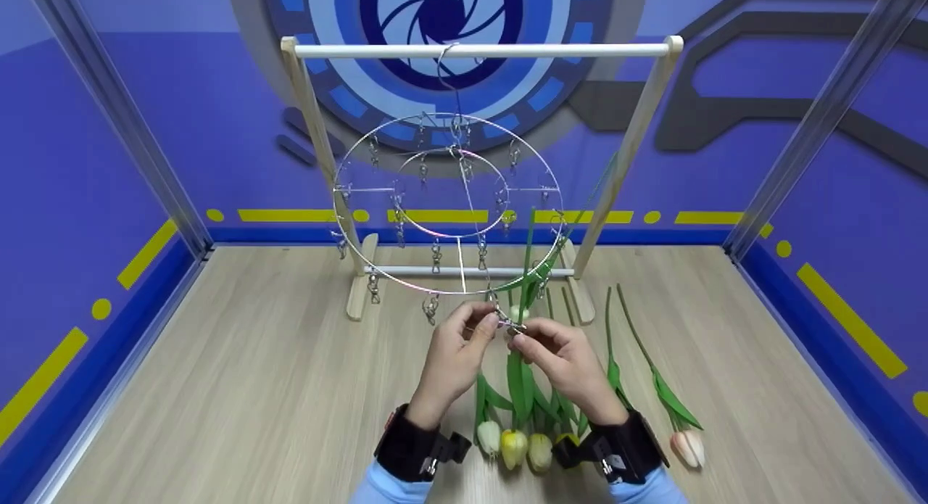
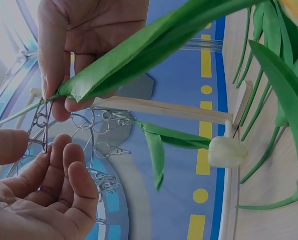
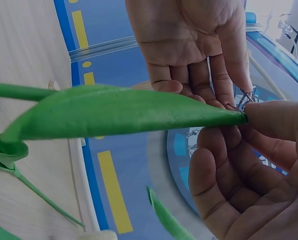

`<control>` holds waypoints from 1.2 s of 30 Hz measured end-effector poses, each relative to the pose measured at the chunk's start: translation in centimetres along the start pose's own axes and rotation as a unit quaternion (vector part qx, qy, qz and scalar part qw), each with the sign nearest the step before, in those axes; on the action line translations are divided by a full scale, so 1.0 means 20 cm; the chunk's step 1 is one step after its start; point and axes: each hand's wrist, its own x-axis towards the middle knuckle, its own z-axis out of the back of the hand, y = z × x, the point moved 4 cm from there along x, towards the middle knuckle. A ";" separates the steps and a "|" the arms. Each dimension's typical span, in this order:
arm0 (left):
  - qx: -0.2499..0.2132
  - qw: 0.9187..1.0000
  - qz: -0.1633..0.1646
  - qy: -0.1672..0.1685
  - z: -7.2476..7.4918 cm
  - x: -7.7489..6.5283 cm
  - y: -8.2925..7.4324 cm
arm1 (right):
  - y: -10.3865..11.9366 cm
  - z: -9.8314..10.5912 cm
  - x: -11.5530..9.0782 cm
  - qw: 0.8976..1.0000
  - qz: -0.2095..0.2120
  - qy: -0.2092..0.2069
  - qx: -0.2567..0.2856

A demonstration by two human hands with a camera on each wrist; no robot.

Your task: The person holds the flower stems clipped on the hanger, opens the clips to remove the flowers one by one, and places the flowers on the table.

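Observation:
A round metal clip hanger (image 1: 464, 293) hangs by its hook. At its near edge my left hand (image 1: 457, 352) pinches a wire clip (image 2: 38, 125) between thumb and fingertips. My right hand (image 1: 569, 362) pinches a tulip by its stem and green leaf (image 2: 133, 55), right at the clip's end. In the right wrist view the leaf (image 3: 128, 112) points away from the fingertips; whether the clip grips the stem is hidden by them. Just behind the hands, a white tulip (image 2: 229, 152) hangs head down from another clip.
A wooden stand with a white top bar (image 1: 551, 51) carries the hanger. Several tulips lie on the wooden table, among them a white one (image 1: 489, 439) and a pink one (image 1: 687, 447) at the right. Another green stem (image 1: 594, 188) rises near the stand's right leg.

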 end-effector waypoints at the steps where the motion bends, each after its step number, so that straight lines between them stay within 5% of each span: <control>1: -0.003 1.000 -0.001 -0.003 0.00 0.00 0.00 | 0.00 0.00 0.00 1.000 0.001 -0.003 -0.002; 6: 0.004 1.000 -0.015 -0.018 -0.01 -0.01 -0.01 | 0.02 -0.01 0.00 0.999 0.010 -0.028 -0.020; 13: 0.030 0.998 -0.048 0.024 -0.03 -0.04 -0.06 | 0.04 -0.03 0.00 0.998 0.026 -0.043 -0.035; 23: 0.038 0.997 -0.060 -0.012 -0.01 -0.04 -0.06 | 0.04 -0.03 0.00 0.998 0.061 -0.019 -0.017; 32: 0.020 0.998 -0.061 -0.018 0.00 -0.02 -0.04 | -0.02 0.04 0.09 0.992 -0.104 -0.045 0.046; 36: 0.009 0.998 -0.067 -0.020 0.01 -0.02 -0.04 | -0.03 0.04 0.15 0.987 -0.135 -0.025 0.086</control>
